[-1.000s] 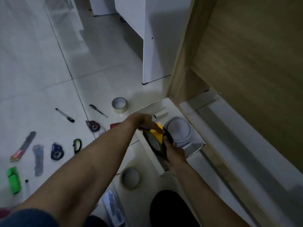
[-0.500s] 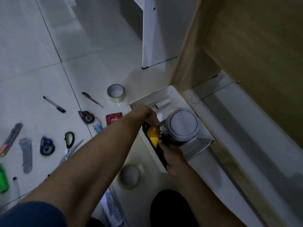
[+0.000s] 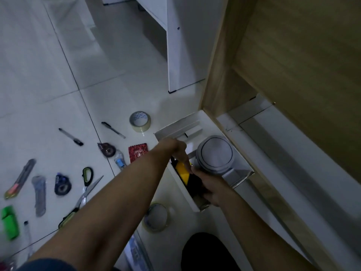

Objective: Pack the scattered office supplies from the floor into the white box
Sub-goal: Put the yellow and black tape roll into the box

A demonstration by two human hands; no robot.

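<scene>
The white box (image 3: 242,171) sits on the floor against the wooden cabinet. Inside it stands a grey round lidded container (image 3: 214,154). A yellow and black tape roll (image 3: 182,173) stands on edge along the box's left wall. My left hand (image 3: 178,148) grips its top and my right hand (image 3: 210,187) holds its near side. Scattered on the tiles are a clear tape roll (image 3: 139,121), two pens (image 3: 113,130) (image 3: 70,136), scissors (image 3: 86,189), a red card (image 3: 138,152), correction tapes (image 3: 62,185) and box cutters (image 3: 20,178).
A second tape roll (image 3: 156,216) lies on the floor beside the box's near corner. A green highlighter (image 3: 9,222) lies at far left. The wooden cabinet (image 3: 293,65) rises to the right, and a white panel (image 3: 183,45) stands behind the box.
Both hands have lowered the yellow and black tape roll from above the box rim down into the box along its left wall. The camera has tilted slightly.
</scene>
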